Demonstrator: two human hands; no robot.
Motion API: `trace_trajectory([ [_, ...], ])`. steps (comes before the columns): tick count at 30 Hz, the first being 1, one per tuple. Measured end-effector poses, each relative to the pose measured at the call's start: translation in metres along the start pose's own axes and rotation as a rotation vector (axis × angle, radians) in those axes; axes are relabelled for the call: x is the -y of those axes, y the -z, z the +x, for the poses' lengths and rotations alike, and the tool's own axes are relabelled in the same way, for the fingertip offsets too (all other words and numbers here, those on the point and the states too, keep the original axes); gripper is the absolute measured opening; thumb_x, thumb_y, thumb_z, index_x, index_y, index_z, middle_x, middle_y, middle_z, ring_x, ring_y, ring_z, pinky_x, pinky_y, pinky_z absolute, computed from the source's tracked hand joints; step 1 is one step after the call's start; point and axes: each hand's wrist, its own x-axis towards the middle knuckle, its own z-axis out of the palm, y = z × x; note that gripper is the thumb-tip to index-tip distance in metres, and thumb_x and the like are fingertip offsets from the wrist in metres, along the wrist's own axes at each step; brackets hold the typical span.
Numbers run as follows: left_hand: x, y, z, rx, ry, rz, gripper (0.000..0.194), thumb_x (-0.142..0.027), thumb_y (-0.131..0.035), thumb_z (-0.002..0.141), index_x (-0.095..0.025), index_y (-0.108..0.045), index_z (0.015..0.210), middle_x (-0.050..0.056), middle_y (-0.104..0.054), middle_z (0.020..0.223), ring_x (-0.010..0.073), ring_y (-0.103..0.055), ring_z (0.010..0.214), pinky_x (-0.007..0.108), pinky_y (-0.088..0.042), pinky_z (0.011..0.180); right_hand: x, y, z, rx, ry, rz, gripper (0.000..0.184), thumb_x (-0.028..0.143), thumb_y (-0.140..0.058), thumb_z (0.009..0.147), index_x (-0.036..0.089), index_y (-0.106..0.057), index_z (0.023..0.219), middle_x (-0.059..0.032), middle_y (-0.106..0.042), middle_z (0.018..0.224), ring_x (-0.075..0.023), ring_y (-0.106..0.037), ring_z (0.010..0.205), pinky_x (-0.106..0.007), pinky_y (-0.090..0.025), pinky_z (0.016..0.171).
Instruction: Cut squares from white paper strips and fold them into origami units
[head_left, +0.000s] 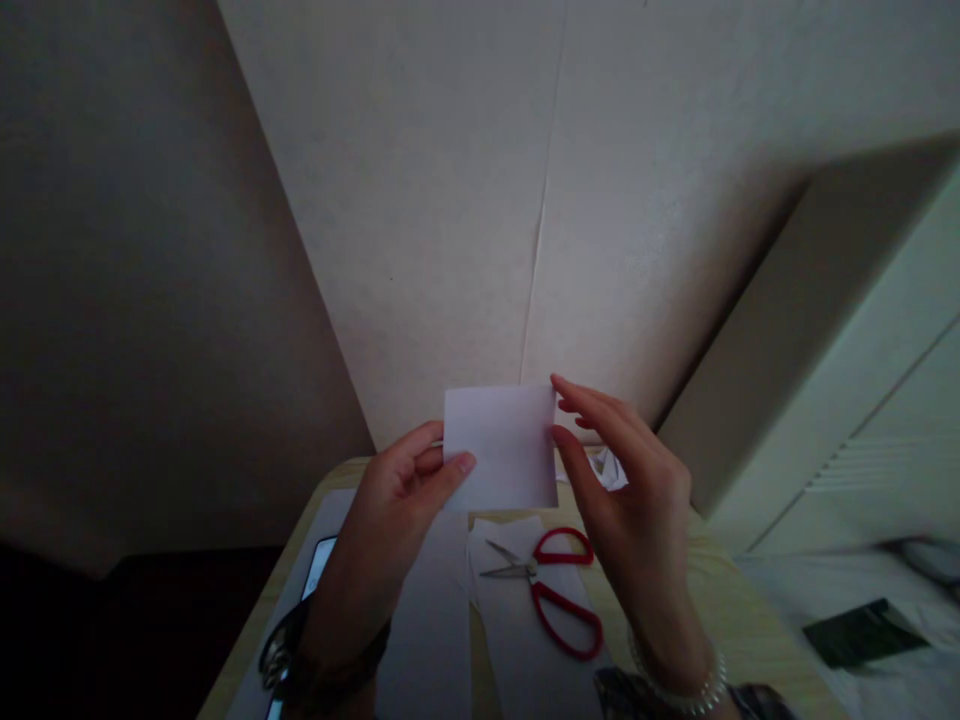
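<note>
We've got the folded white paper [501, 447] up above the table [739, 610], left hand [390, 510] fingers pinching one edge, right hand [626, 480] fingers pinching the other. Mid-fold; next crease probably wants lined-up edges. Red scissors [555, 585] lie below.

Paper square [501, 447]: blank, no writing shows.
Scissors [551, 585]: no brand or mark legible on red handles.
Paper sheets [517, 620] on the table: blank.
Phone screen [319, 565], left edge: unreadable.
</note>
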Motion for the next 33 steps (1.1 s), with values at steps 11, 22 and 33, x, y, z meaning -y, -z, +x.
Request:
trace_trajectory([
  [11, -0.002, -0.001, -0.001, -0.019, 0.0, 0.036, 0.009, -0.023, -0.079, 0.076, -0.022, -0.076, 0.084, -0.002, -0.079, 0.069, 0.014, -0.065, 0.052, 0.021, -0.05, 0.054, 0.004, 0.006, 0.002, -0.014, -0.015, 0.172, 0.014, 0.014, -0.072, 0.089, 0.025, -0.064, 0.089, -0.0036, -0.068, 0.11, -0.0214, -0.063, 0.108, -0.037, -0.053, 0.092],
  [22, 0.006, -0.006, -0.001, -0.023, -0.095, 0.122, 0.022, -0.035, -0.075, 0.081, -0.021, -0.07, 0.065, -0.005, -0.053, 0.059, 0.0132, -0.047, 0.056, 0.021, -0.038, 0.051, 0.013, -0.002, -0.004, -0.073, 0.095, -0.06, 0.022, 0.007, -0.059, 0.094, 0.027, -0.068, 0.098, -0.0076, -0.07, 0.125, -0.0257, -0.064, 0.117, -0.047, -0.054, 0.096],
  [33, 0.004, -0.006, -0.006, -0.103, -0.135, 0.078, 0.032, -0.033, -0.071, 0.081, -0.022, -0.06, 0.053, -0.004, -0.052, 0.051, 0.0153, -0.049, 0.054, 0.026, -0.037, 0.054, 0.007, 0.006, -0.005, 0.134, 0.386, -0.005, 0.041, 0.0, -0.051, 0.095, 0.021, -0.069, 0.125, -0.0089, -0.071, 0.137, -0.0216, -0.049, 0.142, -0.047, -0.039, 0.116],
])
